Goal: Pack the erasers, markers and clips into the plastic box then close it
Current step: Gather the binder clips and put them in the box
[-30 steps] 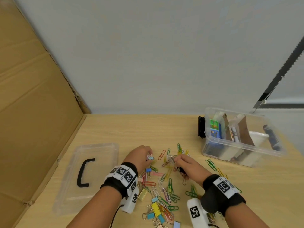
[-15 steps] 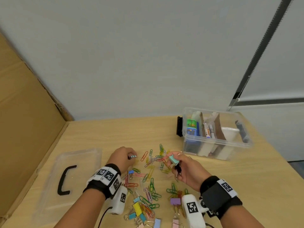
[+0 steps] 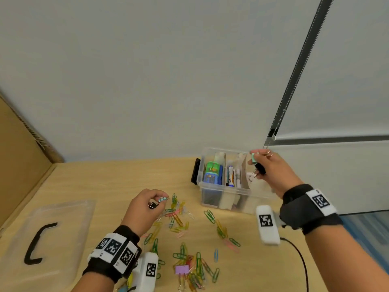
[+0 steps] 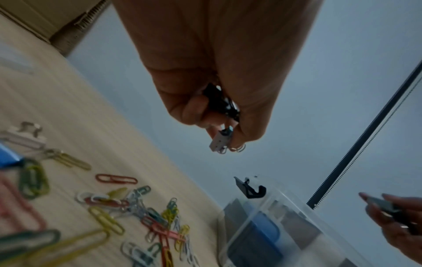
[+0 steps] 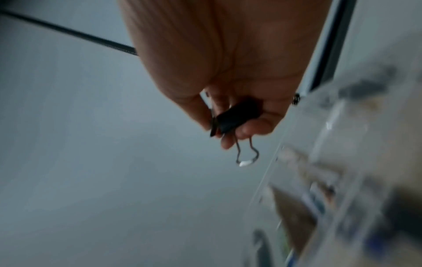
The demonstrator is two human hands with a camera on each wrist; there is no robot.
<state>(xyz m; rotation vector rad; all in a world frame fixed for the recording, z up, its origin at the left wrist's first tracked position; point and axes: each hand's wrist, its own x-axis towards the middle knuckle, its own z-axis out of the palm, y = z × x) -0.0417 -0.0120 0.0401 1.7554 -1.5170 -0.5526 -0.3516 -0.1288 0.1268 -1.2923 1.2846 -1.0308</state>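
The clear plastic box (image 3: 201,184) stands open at the back right of the table, with erasers and markers (image 3: 231,175) sorted between cardboard dividers. My right hand (image 3: 257,165) hovers over the box and grips binder clips: a black one (image 5: 237,116) and a mint one (image 3: 254,158). My left hand (image 3: 160,202) is held just above the scattered clips and pinches small binder clips (image 4: 220,142). Coloured paper clips (image 3: 174,216) lie strewn over the table between my arms. A purple binder clip (image 3: 182,269) rests near the front edge.
The box's clear lid (image 3: 63,228) with a black handle (image 3: 34,245) lies flat at the left. A cardboard wall (image 3: 19,157) borders the table's left side. A black latch (image 3: 195,171) hangs on the box's left end. A cable (image 3: 301,262) trails from my right wrist.
My right hand rose from the pile and travelled right to above the box, carrying its binder clips. The left hand stayed by the pile, lifted slightly, still holding small clips.
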